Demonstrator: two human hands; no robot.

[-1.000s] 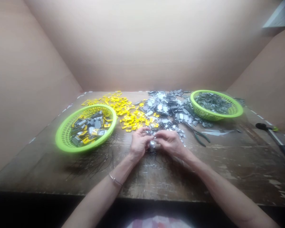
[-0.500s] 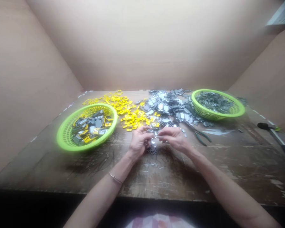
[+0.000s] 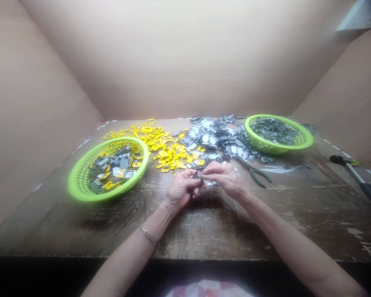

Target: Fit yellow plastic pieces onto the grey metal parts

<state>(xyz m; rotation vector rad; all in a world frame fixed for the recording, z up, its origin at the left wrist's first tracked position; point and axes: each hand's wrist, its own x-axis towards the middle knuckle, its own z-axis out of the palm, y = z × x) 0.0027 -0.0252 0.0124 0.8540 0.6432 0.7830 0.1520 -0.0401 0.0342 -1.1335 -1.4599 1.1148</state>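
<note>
The left hand pinches a small dark metal piece between thumb and fingers, near the table's middle. The right hand's fingertips close in beside it — whether they grip it, I cannot tell. Yellow frames and silver parts lie beyond; pliers sit right.

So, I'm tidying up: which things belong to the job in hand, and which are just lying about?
Likely in the job:
small part, held in the left hand, right hand close against it
yellow pieces
silvery pieces
left green basket
right green basket

Seemingly just lying about:
pliers
black-handled tool
white scrap
</note>
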